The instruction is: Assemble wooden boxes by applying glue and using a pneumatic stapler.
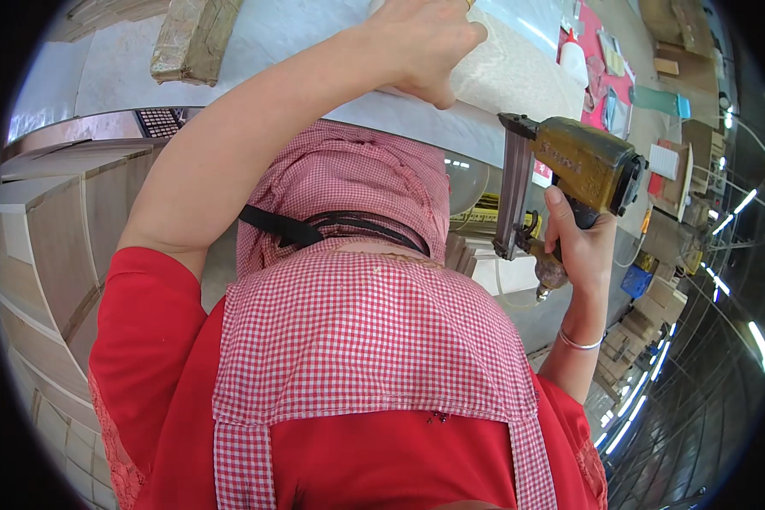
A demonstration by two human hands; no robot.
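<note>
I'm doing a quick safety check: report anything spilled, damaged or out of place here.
Nothing looks clearly spilled or broken. The nail gun in the right grip stands out mildly: its yellow-brown casing has dark patches, suggesting wear or grime.

White bottle (pixel 574 65): was to your right, red-tipped
Blue bin (pixel 636 281): sat farther off, rightward of you
Light tubes (pixel 762 349): glowed at your far right

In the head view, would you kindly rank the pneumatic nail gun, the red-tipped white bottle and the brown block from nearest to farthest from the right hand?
1. Pneumatic nail gun: held in the right hand.
2. Red-tipped white bottle: upper right.
3. Brown block: upper left.
</note>
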